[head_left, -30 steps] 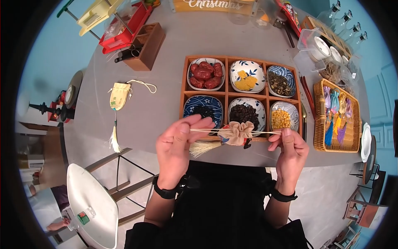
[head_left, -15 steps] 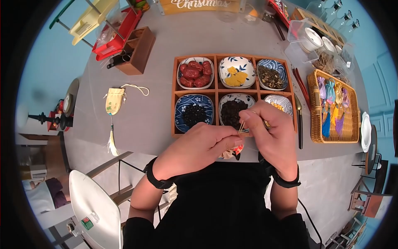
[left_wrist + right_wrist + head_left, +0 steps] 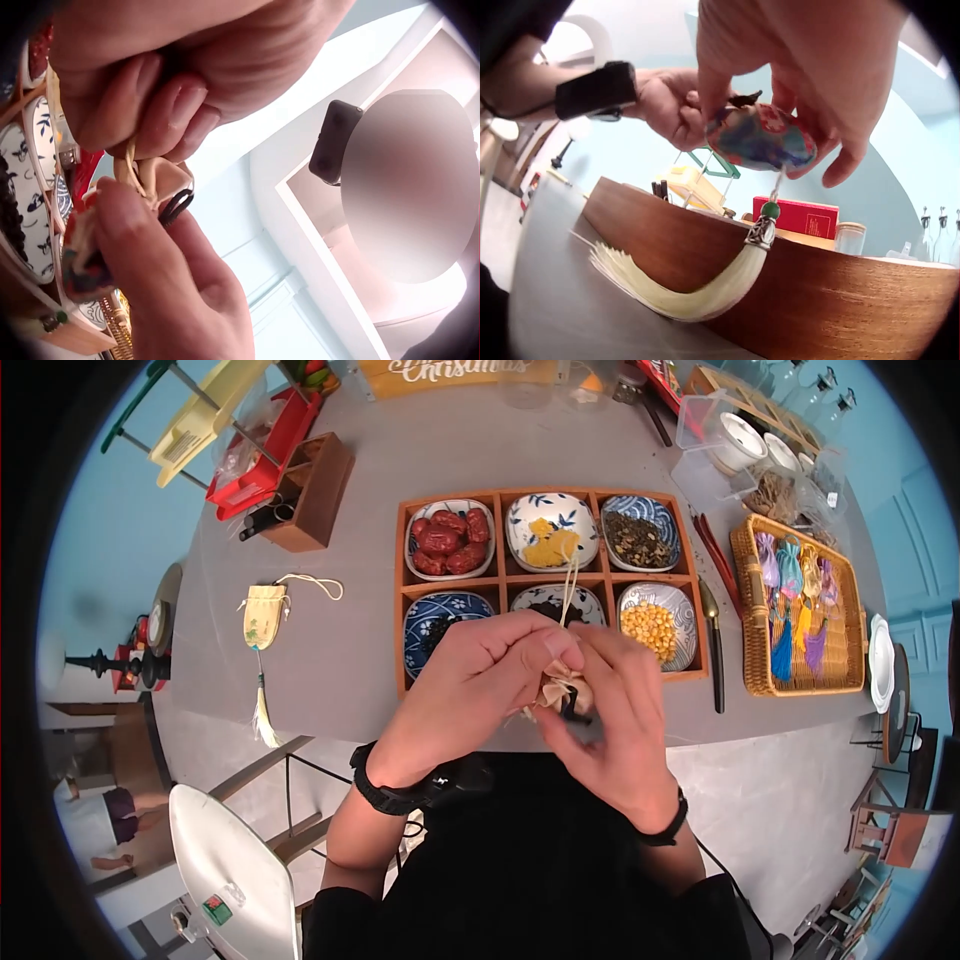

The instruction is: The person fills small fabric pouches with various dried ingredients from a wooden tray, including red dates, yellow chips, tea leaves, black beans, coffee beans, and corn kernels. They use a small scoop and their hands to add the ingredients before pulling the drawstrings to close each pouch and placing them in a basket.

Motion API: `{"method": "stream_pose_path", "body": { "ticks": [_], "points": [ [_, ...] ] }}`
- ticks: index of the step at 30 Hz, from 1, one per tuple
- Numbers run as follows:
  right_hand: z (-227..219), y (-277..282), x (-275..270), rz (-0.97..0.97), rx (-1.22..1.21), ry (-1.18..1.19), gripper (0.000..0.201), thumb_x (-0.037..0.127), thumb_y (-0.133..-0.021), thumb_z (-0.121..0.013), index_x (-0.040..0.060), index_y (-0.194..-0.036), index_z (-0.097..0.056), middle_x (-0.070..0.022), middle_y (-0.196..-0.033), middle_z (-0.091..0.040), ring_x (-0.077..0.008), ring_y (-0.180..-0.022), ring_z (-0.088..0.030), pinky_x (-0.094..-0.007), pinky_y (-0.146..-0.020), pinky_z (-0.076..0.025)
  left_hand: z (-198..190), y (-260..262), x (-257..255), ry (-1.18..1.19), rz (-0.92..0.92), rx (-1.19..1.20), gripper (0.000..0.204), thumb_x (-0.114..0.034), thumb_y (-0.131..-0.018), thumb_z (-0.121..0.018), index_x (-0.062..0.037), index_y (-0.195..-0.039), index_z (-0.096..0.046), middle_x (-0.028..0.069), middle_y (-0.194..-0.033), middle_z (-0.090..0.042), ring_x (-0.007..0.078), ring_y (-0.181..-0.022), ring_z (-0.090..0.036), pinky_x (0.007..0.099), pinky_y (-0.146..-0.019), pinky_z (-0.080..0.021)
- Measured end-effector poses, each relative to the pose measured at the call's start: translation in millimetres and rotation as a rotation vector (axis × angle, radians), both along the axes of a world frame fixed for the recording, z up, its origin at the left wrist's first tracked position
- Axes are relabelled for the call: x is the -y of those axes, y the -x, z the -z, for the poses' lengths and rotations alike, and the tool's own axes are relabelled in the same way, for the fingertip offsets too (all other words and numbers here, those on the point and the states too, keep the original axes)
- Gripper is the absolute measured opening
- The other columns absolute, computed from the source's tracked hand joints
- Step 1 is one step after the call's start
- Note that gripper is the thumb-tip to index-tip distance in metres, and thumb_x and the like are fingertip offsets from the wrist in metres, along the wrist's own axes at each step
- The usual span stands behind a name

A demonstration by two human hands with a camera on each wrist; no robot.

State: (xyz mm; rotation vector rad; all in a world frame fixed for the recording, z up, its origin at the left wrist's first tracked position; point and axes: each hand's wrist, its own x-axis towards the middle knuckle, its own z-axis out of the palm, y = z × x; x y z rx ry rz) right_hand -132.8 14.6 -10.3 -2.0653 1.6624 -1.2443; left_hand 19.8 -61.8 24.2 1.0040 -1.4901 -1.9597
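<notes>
A small drawstring sachet pouch [image 3: 562, 688] is held between both hands above the front edge of the wooden tray. My left hand [image 3: 490, 675] pinches the cord [image 3: 570, 588] at the gathered beige neck [image 3: 161, 178], its fingers curled. Below it, my right hand [image 3: 615, 725] grips the pouch between thumb and fingers. The body [image 3: 761, 139], patterned in red and blue, shows under that hand in the right wrist view. From it hang a green bead [image 3: 771, 210] and a cream tassel [image 3: 690, 300]. A dark loop [image 3: 177, 206] sticks out beside the neck.
The divided wooden tray [image 3: 500, 582] holds bowls of red dates, yellow pieces, dried leaves, dark grains and corn kernels [image 3: 648, 628]. Another tasselled pouch [image 3: 264, 615] lies left. A wicker basket [image 3: 848, 660] of colourful sachets and a dark-handled spoon [image 3: 715, 650] are right.
The hands first stretched the cord apart sideways, then came together over the pouch. Now the left hand pinches at the neck and the right hand has dropped to the pouch's body.
</notes>
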Motion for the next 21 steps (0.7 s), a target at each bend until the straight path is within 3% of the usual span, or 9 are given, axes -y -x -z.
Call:
{"method": "stream_pose_path", "body": {
  "ticks": [3, 5, 9, 12, 14, 15, 16, 18, 21],
  "points": [
    [11.7, 2.2, -2.6, 0.071, -0.095, 0.067, 0.049, 0.009, -0.064, -0.077, 0.0003, -0.110, -0.062, -0.0127, -0.110, -0.059, -0.0318, -0.103, -0.055, -0.0429, -0.089, -0.043, 0.6, 4.6, -0.1, -0.015, -0.006, -0.002, 0.024, -0.018, -0.101, -0.049, -0.0011, -0.093, -0.063, -0.0057, -0.057, -0.041, 0.0018, -0.050, -0.033, 0.0193, -0.046, -0.025],
    [15.1, 0.3, -7.1, 0.102, -0.072, 0.058, 0.034, 0.006, -0.066, -0.072, 0.0023, -0.099, -0.064, -0.0100, -0.104, -0.059, -0.0293, -0.097, -0.055, -0.0416, -0.084, -0.043, 3.1, 0.3, -0.3, -0.026, -0.156, -0.105, 0.022, -0.017, -0.100, -0.048, -0.0011, -0.092, -0.062, -0.0039, -0.058, -0.043, 0.0033, -0.052, -0.040, 0.0198, -0.048, -0.032],
    [9.8, 1.1, -18.5, 0.130, -0.038, 0.006, 0.032, -0.001, -0.062, -0.069, 0.0023, -0.094, -0.066, -0.0085, -0.096, -0.063, -0.0294, -0.092, -0.057, -0.0387, -0.081, -0.044, 6.4, 6.7, -11.1, 0.042, -0.231, -0.093, 0.022, -0.018, -0.101, -0.047, -0.0009, -0.092, -0.059, -0.0025, -0.058, -0.046, 0.0043, -0.050, -0.040, 0.0205, -0.048, -0.032],
    [-2.6, 17.8, -27.5, 0.169, 0.033, -0.017, 0.029, -0.001, -0.063, -0.067, 0.0033, -0.091, -0.067, -0.0061, -0.091, -0.064, -0.0270, -0.086, -0.059, -0.0367, -0.082, -0.044, 14.5, 9.4, -18.9, 0.021, -0.200, -0.233, 0.025, -0.019, -0.102, -0.045, 0.0004, -0.098, -0.060, 0.0036, -0.063, -0.055, 0.0088, -0.056, -0.052, 0.0210, -0.052, -0.040],
    [-8.9, 41.1, -35.2, 0.235, 0.010, 0.003, 0.025, 0.000, -0.066, -0.067, 0.0026, -0.090, -0.068, -0.0065, -0.087, -0.064, -0.0265, -0.082, -0.058, -0.0355, -0.078, -0.045, 9.5, 12.1, -19.6, 0.088, -0.108, -0.154, 0.029, -0.020, -0.101, -0.045, 0.0025, -0.113, -0.058, 0.0106, -0.081, -0.066, 0.0141, -0.071, -0.062, 0.0239, -0.066, -0.048],
    [-11.8, 56.9, -42.7, 0.258, 0.018, -0.038, 0.020, 0.002, -0.069, -0.068, 0.0028, -0.089, -0.066, -0.0073, -0.084, -0.062, -0.0276, -0.079, -0.057, -0.0362, -0.075, -0.045, 11.2, 8.2, -15.9, 0.240, -0.074, -0.093, 0.039, -0.025, -0.101, -0.046, 0.0031, -0.127, -0.052, 0.0153, -0.102, -0.067, 0.0177, -0.088, -0.064, 0.0284, -0.078, -0.049],
    [-14.4, 73.1, -49.6, 0.274, 0.034, -0.076, 0.017, 0.005, -0.071, -0.069, 0.0030, -0.088, -0.065, -0.0080, -0.082, -0.060, -0.0287, -0.077, -0.055, -0.0370, -0.071, -0.045, 13.3, 5.1, -13.8, 0.306, -0.112, -0.079, 0.046, -0.030, -0.100, -0.047, 0.0031, -0.132, -0.048, 0.0162, -0.111, -0.065, 0.0191, -0.094, -0.062, 0.0294, -0.083, -0.048],
    [-22.8, 109.8, -63.7, 0.379, 0.001, -0.032, 0.014, 0.006, -0.075, -0.068, 0.0036, -0.088, -0.066, -0.0094, -0.076, -0.058, -0.0283, -0.073, -0.054, -0.0376, -0.065, -0.045, 19.7, -10.7, -7.7, 0.342, -0.224, -0.060, 0.045, -0.031, -0.099, -0.049, 0.0024, -0.128, -0.050, 0.0159, -0.109, -0.065, 0.0190, -0.094, -0.061, 0.0282, -0.082, -0.047],
    [-34.3, 163.1, -85.6, 0.651, -0.072, -0.151, 0.016, 0.010, -0.079, -0.068, 0.0027, -0.094, -0.067, -0.0107, -0.079, -0.059, -0.0248, -0.071, -0.055, -0.0356, -0.064, -0.046, 29.7, -51.6, 6.1, 0.314, -0.266, -0.070, 0.026, -0.028, -0.099, -0.051, -0.0018, -0.099, -0.053, 0.0094, -0.087, -0.060, 0.0154, -0.078, -0.056, 0.0259, -0.071, -0.043]
  ]
}}
